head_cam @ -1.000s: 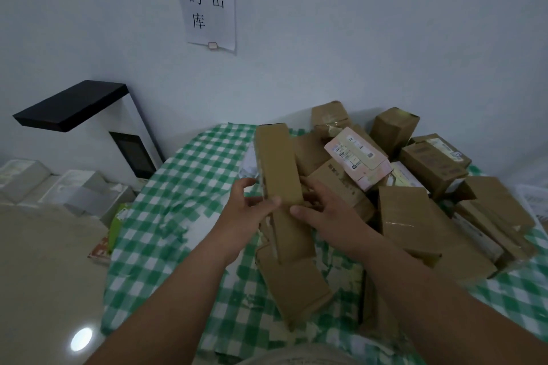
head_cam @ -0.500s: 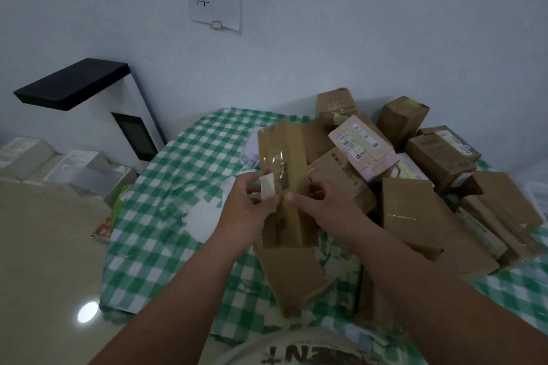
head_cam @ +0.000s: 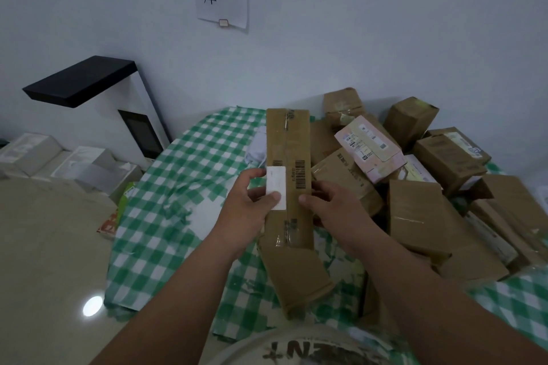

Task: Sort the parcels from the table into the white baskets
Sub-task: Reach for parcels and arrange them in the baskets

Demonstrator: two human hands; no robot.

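While both hands held it above the table [head_cam: 184, 175], the long box [head_cam: 289, 154] ran near to far, label up. Left hand [head_cam: 247, 210] pinched its left edge, right hand [head_cam: 335, 207] gripped the right edge. No basket showed.

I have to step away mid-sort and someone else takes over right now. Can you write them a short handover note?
Left hand and right hand both grip the long brown parcel, held up over the table, barcodes facing you; the left thumb lies on its white label.
The other parcels are still piled on the table, at right.
White baskets: not identifiable in view.
Left: place this parcel, then sort the pile.
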